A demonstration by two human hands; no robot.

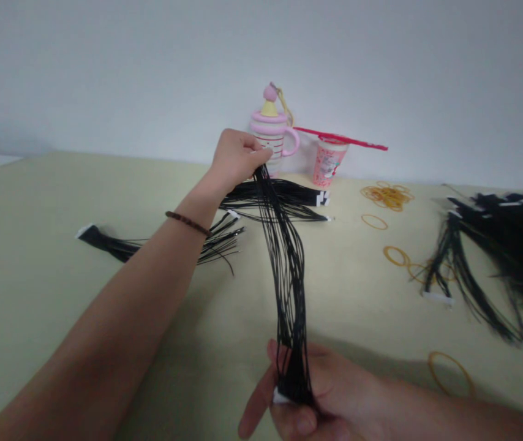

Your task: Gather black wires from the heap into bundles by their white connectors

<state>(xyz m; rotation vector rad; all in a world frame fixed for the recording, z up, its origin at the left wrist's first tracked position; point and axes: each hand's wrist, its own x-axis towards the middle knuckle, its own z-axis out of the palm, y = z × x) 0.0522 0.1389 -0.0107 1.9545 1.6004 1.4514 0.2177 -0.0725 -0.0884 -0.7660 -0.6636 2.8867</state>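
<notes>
A bundle of thin black wires (291,257) stretches between my two hands, bowed slightly to the right. My left hand (240,156) pinches its far end, with the arm reaching out over the table. Close to me, my right hand (312,392) holds the near end, where a white connector (282,396) shows beside the fingers. Behind the held bundle lies another black wire bundle (284,193) with white connectors at its right end. Partly under my left forearm is a smaller wire bundle (105,242), its loose ends fanned out.
A large pile of black wires (514,245) fills the right side. Rubber bands (387,196) lie in a heap, with several single ones nearer. Against the wall stand a pink-and-white mug (270,128) and a pink cup (329,162) with a red stick-like thing (344,139) across it.
</notes>
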